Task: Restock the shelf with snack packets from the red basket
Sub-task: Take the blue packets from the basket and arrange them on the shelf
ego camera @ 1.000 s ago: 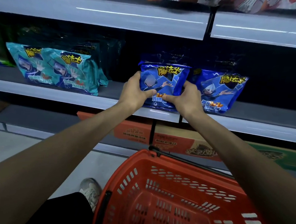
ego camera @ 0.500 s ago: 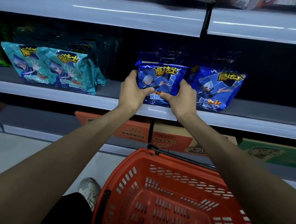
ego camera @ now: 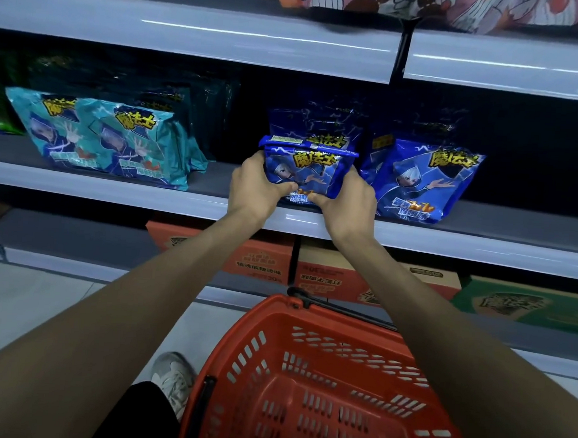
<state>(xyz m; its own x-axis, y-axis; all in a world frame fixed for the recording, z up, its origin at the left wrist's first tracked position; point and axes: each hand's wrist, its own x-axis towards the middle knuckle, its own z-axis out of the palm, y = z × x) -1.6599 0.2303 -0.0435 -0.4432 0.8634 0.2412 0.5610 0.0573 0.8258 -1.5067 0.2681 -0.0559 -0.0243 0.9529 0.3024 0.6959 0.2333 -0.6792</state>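
Two grips on one blue snack packet, your left hand and right hand pinching it, red basket below

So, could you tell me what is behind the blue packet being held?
Another blue packet stands behind the held packet, its lower part covered; deeper back is too dark to tell.

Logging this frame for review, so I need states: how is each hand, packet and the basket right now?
left hand, grips held blue packet
right hand, grips the same packet
held blue packet, upright at shelf front
neighbouring blue packet, standing, untouched
teal packets, standing, untouched
red basket, no packets visible inside
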